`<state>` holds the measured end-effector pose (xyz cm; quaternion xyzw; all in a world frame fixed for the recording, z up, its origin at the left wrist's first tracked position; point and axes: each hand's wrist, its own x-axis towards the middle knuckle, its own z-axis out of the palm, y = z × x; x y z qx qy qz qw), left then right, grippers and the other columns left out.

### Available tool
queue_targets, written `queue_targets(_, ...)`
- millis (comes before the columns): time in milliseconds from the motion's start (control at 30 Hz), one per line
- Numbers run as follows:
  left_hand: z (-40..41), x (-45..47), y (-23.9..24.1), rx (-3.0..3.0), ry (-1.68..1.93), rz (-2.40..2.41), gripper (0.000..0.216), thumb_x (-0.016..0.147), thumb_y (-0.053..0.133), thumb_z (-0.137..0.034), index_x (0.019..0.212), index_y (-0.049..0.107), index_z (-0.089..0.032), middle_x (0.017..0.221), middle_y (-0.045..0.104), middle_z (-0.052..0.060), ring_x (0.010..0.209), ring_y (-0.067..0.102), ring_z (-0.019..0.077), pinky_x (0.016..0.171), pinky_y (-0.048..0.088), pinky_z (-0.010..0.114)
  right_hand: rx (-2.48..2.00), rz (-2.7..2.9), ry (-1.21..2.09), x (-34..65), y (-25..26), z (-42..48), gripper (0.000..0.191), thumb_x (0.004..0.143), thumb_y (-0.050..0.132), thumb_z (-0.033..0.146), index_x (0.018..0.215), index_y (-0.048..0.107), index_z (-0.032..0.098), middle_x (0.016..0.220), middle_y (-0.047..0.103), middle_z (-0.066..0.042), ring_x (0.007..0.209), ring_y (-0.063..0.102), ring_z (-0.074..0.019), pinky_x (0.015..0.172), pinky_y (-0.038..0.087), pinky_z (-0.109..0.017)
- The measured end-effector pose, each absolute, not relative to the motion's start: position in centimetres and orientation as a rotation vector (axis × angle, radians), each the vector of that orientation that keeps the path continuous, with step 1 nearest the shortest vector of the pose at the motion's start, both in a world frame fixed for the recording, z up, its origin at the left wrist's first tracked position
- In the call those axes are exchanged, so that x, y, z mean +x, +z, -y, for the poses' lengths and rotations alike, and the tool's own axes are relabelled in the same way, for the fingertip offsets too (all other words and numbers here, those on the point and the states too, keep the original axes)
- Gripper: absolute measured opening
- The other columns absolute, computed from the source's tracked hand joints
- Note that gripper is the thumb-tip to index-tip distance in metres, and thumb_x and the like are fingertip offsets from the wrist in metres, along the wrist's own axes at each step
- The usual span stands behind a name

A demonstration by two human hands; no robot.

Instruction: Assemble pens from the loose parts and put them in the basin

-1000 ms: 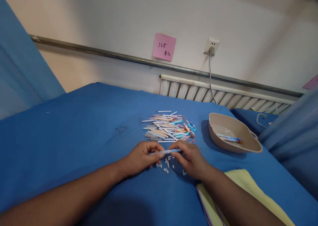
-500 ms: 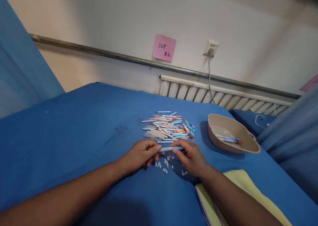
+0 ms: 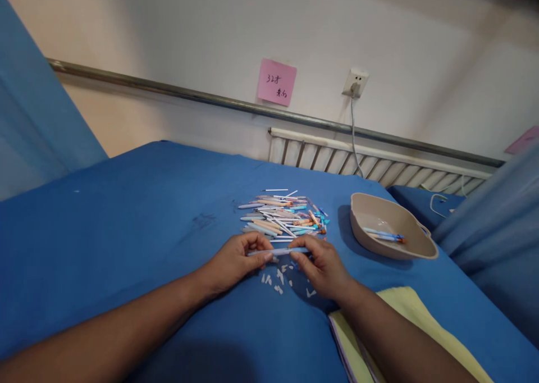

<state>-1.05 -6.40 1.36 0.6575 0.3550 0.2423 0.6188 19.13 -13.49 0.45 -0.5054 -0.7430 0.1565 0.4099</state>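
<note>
A pale blue-lilac pen [image 3: 281, 252] lies level between my two hands. My left hand [image 3: 243, 258] pinches its left part between thumb and fingers. On its right end, the thumb and forefinger of my right hand [image 3: 322, 262] are closed. Just beyond the hands spreads a pile of pen parts [image 3: 280, 214]: barrels in grey, lilac and peach, thin white refills, and orange and turquoise pieces. Several small white bits [image 3: 278, 279] are scattered on the blue cloth [image 3: 138, 214] below the pen.
To the right stands a beige basin [image 3: 357, 226] holding a few pens [image 3: 384, 235]. A folded yellow cloth [image 3: 404, 310] lies under my right forearm. Behind the table are a radiator [image 3: 315, 155], a metal rail [image 3: 189, 95] and a plugged-in cable [image 3: 353, 130].
My left hand's fingers have shifted along the pen and lifted slightly, so more of its left end shows. My right hand keeps its grip.
</note>
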Motion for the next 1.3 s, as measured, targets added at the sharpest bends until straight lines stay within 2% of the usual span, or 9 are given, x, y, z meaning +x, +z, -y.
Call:
queue_targets(100, 6.4, -1.1, 1.4, 1.534, 0.571, -0.802, 0.024, 0.068, 0.07, -0.034, 0.079, 0.059, -0.015, 0.056, 0.052, -0.006, 0.051, 0.045, 0.0069, 0.049, 0.035, 0.019, -1.286, 1.883, 0.39, 19.2, 0.5, 13.5, 0.01, 0.086, 0.054, 0.019, 0.093, 0.06, 0.021, 0.082, 0.064, 0.0, 0.074, 0.059, -0.0135, 0.07, 0.041, -0.024)
queue_targets(233, 6.5, -1.2, 1.4, 1.532, 0.49, -0.768, 0.03, 0.076, 0.062, -0.041, 0.089, 0.061, -0.015, 0.066, 0.059, -0.002, 0.053, 0.049, 0.0081, 0.049, 0.036, 0.02, -1.256, 1.889, 0.406, 19.0, 0.5, 13.5, 0.011, 0.085, 0.054, 0.02, 0.095, 0.06, 0.021, 0.084, 0.064, -0.001, 0.076, 0.059, -0.0142, 0.071, 0.042, -0.026)
queue_targets(433, 6.6, -1.3, 1.5, 1.465, 0.413, -0.767, 0.029, 0.075, 0.064, -0.042, 0.085, 0.06, -0.015, 0.066, 0.062, -0.001, 0.051, 0.051, 0.0081, 0.048, 0.038, 0.02, -1.115, 1.567, 0.783, 18.7, -0.4, 13.2, 0.029, 0.081, 0.06, 0.024, 0.108, 0.051, 0.021, 0.083, 0.062, 0.0, 0.064, 0.059, -0.0117, 0.061, 0.048, -0.023)
queue_targets(733, 6.2, -1.3, 1.2, 1.455, 0.409, -0.734, 0.029, 0.071, 0.069, -0.039, 0.084, 0.06, -0.015, 0.067, 0.063, -0.001, 0.052, 0.052, 0.0081, 0.049, 0.037, 0.02, -1.201, 1.54, 0.855, 18.6, -0.4, 12.9, 0.012, 0.079, 0.062, 0.026, 0.089, 0.059, 0.019, 0.069, 0.06, 0.002, 0.058, 0.06, -0.0114, 0.057, 0.047, -0.023)
queue_targets(867, 6.5, -1.4, 1.3, 1.488, 0.367, -0.679, 0.028, 0.075, 0.067, -0.037, 0.091, 0.063, -0.015, 0.073, 0.063, 0.0, 0.058, 0.053, 0.0086, 0.055, 0.041, 0.021, -1.027, 1.401, 1.069, 18.4, -0.1, 12.8, 0.027, 0.074, 0.068, 0.029, 0.096, 0.055, 0.021, 0.07, 0.059, 0.003, 0.058, 0.058, -0.0103, 0.056, 0.047, -0.022)
queue_targets(933, 6.6, -1.4, 1.3, 1.461, 0.373, -0.653, 0.027, 0.077, 0.064, -0.038, 0.089, 0.062, -0.015, 0.076, 0.064, 0.001, 0.061, 0.054, 0.0098, 0.059, 0.043, 0.023, -0.935, 1.316, 1.128, 18.7, 0.1, 12.6, 0.034, 0.073, 0.069, 0.033, 0.1, 0.052, 0.021, 0.072, 0.059, 0.003, 0.059, 0.057, -0.01, 0.057, 0.048, -0.023)
queue_targets(1133, 5.5, -1.6, 1.1, 1.365, 0.552, -0.664, 0.023, 0.081, 0.061, -0.037, 0.086, 0.056, -0.015, 0.082, 0.063, 0.003, 0.064, 0.055, 0.011, 0.061, 0.043, 0.024, -1.084, 1.073, 1.024, 21.3, 0.4, 11.3, 0.033, 0.072, 0.066, 0.044, 0.09, 0.055, 0.018, 0.061, 0.056, 0.003, 0.049, 0.05, -0.0101, 0.04, 0.043, -0.02)
queue_targets(1300, 4.9, -1.7, 1.2, 1.283, 0.621, -0.707, 0.016, 0.082, 0.056, -0.031, 0.088, 0.053, -0.016, 0.08, 0.061, 0.002, 0.061, 0.053, 0.011, 0.057, 0.041, 0.023, -1.198, 1.057, 0.895, 22.7, -0.2, 10.4, 0.033, 0.068, 0.067, 0.045, 0.082, 0.056, 0.017, 0.059, 0.055, 0.003, 0.046, 0.046, -0.0083, 0.041, 0.041, -0.019)
